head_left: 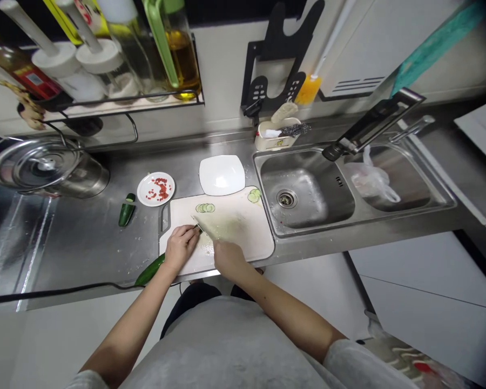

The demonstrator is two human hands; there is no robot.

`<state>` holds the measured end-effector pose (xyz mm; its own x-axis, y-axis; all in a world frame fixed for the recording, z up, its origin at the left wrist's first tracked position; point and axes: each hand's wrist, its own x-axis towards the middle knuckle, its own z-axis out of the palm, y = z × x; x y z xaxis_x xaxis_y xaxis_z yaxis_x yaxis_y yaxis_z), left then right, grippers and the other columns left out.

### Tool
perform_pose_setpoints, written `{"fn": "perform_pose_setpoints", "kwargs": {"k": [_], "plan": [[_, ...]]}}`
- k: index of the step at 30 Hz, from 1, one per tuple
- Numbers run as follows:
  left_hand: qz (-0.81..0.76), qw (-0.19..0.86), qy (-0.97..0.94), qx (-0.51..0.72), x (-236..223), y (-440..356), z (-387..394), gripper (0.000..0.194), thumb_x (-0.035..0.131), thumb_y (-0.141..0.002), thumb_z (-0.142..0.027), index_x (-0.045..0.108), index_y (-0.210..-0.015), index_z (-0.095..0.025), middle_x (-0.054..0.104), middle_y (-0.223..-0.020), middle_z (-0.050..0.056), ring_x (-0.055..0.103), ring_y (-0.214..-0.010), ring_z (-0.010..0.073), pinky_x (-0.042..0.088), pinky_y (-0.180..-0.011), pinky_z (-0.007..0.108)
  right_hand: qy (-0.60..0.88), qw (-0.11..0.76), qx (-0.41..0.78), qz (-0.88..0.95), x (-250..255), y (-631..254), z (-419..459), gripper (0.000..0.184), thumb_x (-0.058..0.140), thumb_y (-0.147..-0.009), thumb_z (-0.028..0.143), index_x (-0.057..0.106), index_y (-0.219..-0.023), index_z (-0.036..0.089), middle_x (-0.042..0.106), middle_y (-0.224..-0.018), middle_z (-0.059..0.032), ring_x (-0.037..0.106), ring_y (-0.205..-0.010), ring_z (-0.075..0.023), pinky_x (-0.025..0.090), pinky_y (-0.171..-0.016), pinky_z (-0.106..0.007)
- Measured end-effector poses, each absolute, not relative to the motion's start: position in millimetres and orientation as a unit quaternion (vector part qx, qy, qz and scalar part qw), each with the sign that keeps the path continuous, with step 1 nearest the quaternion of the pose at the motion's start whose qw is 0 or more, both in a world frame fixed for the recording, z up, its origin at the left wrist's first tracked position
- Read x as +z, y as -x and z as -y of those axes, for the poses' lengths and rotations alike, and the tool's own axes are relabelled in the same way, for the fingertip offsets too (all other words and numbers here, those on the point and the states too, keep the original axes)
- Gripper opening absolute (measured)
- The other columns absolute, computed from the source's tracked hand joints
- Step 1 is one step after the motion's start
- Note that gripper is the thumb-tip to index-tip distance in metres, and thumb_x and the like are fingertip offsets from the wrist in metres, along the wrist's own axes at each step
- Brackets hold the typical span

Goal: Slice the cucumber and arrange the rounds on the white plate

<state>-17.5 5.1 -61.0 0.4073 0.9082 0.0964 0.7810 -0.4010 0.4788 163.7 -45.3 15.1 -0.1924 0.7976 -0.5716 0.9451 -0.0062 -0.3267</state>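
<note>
A long green cucumber (150, 270) lies slanted across the front left edge of the white cutting board (251, 244). My left hand (181, 247) is closed over it and hides its middle; a dark green end shows just past the fingertips. My right hand (229, 258) grips a kitchen knife (203, 226), whose handle is hidden in the fist. Its blade points to the upper left and stands close beside my left fingertips. A row of thin cucumber slices (205, 208) lies beyond the blade. More slices (254, 195) rest in the board's far right corner.
Behind the board stands a white square dish (222, 174). A small white plate (156, 189) holds chopped red pieces, with cut cucumber chunks (127, 210) nearby. The double sink (308, 189) is on the right, a steel pot (52, 167) at left. A rack (125, 102) holds bottles overhead.
</note>
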Motion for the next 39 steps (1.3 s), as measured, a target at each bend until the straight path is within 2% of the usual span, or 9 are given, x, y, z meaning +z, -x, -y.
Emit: {"fn": "perform_pose_setpoints", "kwargs": {"k": [4,9,17,28,39], "plan": [[-0.512,0.184,-0.82,0.178,-61.4,17.4,-5.5,0.027,0.046,-0.095,-0.037,0.07,-0.097,-0.024,0.068,-0.106,0.005,0.06,-0.098,0.019,0.047,-0.09,0.033,-0.624,0.091,-0.342,-0.697,13.3,-165.9,46.4,0.027,0.043,-0.086,0.01,0.06,-0.107,0.013,0.071,-0.09,-0.014,0.068,-0.094,-0.0242,0.049,-0.073,-0.03],[-0.514,0.188,-0.818,0.174,-60.6,17.3,-5.8,0.027,0.046,-0.094,-0.036,0.07,-0.098,-0.025,0.068,-0.107,0.005,0.06,-0.099,0.0192,0.047,-0.09,0.034,-0.621,0.093,-0.352,-0.694,12.5,-165.2,44.9,0.028,0.044,-0.085,0.009,0.061,-0.106,0.011,0.07,-0.097,-0.0173,0.067,-0.097,-0.0235,0.049,-0.077,-0.03],[-0.507,0.191,-0.82,0.186,-62.9,18.6,-7.2,0.026,0.046,-0.094,-0.035,0.07,-0.099,-0.024,0.068,-0.107,0.005,0.06,-0.1,0.0188,0.047,-0.091,0.033,-0.617,0.11,-0.352,-0.695,12.8,-167.1,44.8,0.028,0.045,-0.085,0.01,0.06,-0.108,0.012,0.07,-0.095,-0.0155,0.068,-0.095,-0.0241,0.05,-0.074,-0.03],[-0.484,0.177,-0.828,0.22,-65.6,19.1,-8.8,0.023,0.05,-0.093,-0.033,0.07,-0.099,-0.023,0.069,-0.105,0.005,0.061,-0.097,0.02,0.049,-0.086,0.034,-0.62,0.11,-0.36,-0.689,-0.2,-163.1,44.6,0.026,0.045,-0.087,0.01,0.062,-0.107,0.012,0.07,-0.097,-0.0158,0.067,-0.097,-0.0237,0.048,-0.078,-0.029],[-0.493,0.182,-0.82,0.228,-67.2,17.3,-5.4,0.024,0.049,-0.093,-0.033,0.07,-0.1,-0.023,0.069,-0.104,0.006,0.062,-0.097,0.0204,0.048,-0.087,0.035,-0.647,0.105,-0.343,-0.673,-6.4,-165.5,48.9,0.025,0.043,-0.089,0.013,0.062,-0.106,0.013,0.07,-0.098,-0.0151,0.067,-0.095,-0.0241,0.047,-0.073,-0.029]]}}
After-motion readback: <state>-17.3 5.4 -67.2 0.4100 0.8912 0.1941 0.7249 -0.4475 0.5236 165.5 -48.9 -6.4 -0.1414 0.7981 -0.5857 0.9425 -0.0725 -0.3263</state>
